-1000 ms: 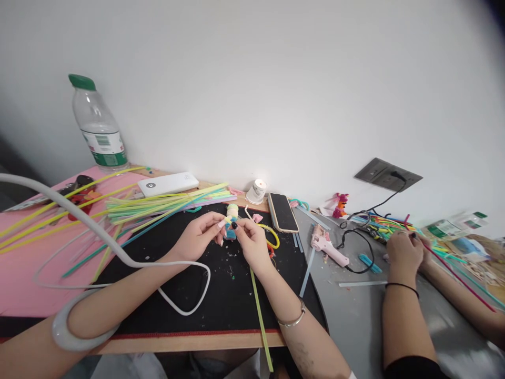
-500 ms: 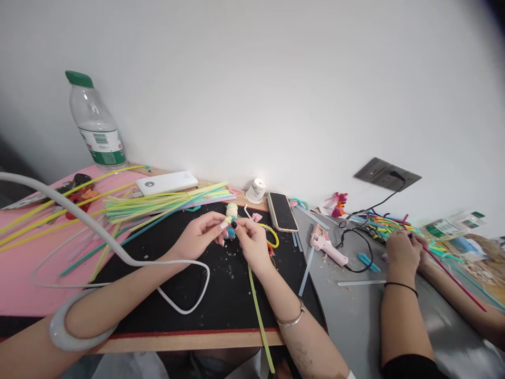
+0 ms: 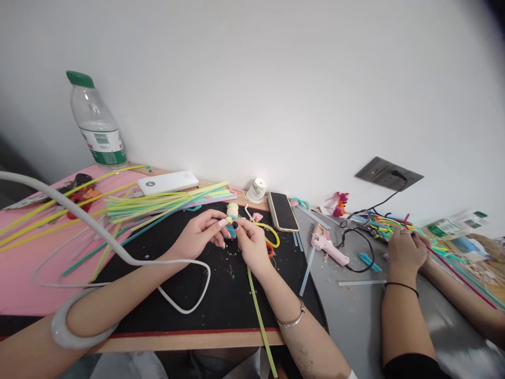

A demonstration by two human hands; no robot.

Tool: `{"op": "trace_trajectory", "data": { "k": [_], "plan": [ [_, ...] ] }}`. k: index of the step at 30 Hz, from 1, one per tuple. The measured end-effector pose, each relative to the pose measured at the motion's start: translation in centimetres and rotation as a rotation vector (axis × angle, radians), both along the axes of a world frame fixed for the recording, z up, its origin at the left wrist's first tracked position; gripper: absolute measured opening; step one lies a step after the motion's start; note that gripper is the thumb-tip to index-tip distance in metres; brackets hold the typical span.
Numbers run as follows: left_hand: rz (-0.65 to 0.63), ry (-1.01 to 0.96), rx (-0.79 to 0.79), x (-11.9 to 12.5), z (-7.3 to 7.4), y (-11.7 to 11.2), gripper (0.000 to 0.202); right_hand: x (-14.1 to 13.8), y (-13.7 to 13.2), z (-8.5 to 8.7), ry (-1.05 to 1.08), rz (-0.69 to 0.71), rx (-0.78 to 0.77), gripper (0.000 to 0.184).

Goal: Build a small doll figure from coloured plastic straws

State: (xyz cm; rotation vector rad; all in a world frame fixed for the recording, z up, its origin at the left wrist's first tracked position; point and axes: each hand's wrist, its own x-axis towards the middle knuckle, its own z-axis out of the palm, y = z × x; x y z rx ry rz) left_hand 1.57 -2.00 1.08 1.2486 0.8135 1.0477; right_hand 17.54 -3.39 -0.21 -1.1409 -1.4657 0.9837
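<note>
My left hand [image 3: 201, 234] and my right hand [image 3: 252, 245] meet over the black mat, both with fingers pinched on a small pipe-cleaner piece [image 3: 232, 210]. It is coiled, pale green on top, with a yellow bit at my fingertips and blue below; my fingers cover part of it. A long yellow-green pipe cleaner [image 3: 260, 316] runs from under my right hand past the table's front edge; I cannot see whether it joins the piece. Behind my right hand lies a yellow pipe-cleaner loop [image 3: 275, 234].
A white cable [image 3: 118, 247] crosses over my left forearm. Around the mat are a pipe-cleaner bundle [image 3: 165, 202], a white power bank [image 3: 168, 182], a lit candle cup [image 3: 256, 190], a phone [image 3: 283, 211] and a pink glue gun [image 3: 329, 247]. A co-worker's hands [image 3: 406, 252] hold a red pipe cleaner at right.
My fingers have shifted very slightly around the coiled piece, and its yellow bit sits a little differently. The co-worker's hands at right have moved slightly with the red pipe cleaner.
</note>
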Motion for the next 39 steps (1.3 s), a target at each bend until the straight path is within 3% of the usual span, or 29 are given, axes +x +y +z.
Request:
{"op": "trace_trajectory", "data": {
  "k": [15,23,28,34,39],
  "plan": [
    [0.028,0.076,0.079,0.0,-0.1,0.0,0.026,-0.3,-0.3,0.8,-0.046,0.005,0.058,0.022],
    [0.044,0.056,0.075,-0.1,0.0,-0.1,0.025,-0.4,-0.3,0.6,0.049,0.004,-0.025,0.019],
    [-0.023,-0.025,-0.011,-0.3,-0.2,0.0,0.021,-0.2,0.0,0.2,0.073,0.012,-0.07,0.021],
    [-0.079,-0.195,-0.139,-0.5,-0.5,0.2,0.018,-0.2,-0.1,1.0,0.084,0.103,-0.14,0.029],
    [-0.061,-0.156,-0.221,-0.2,-0.6,0.5,0.025,0.3,0.1,1.7,-0.002,0.132,-0.121,0.027]
  ]
}}
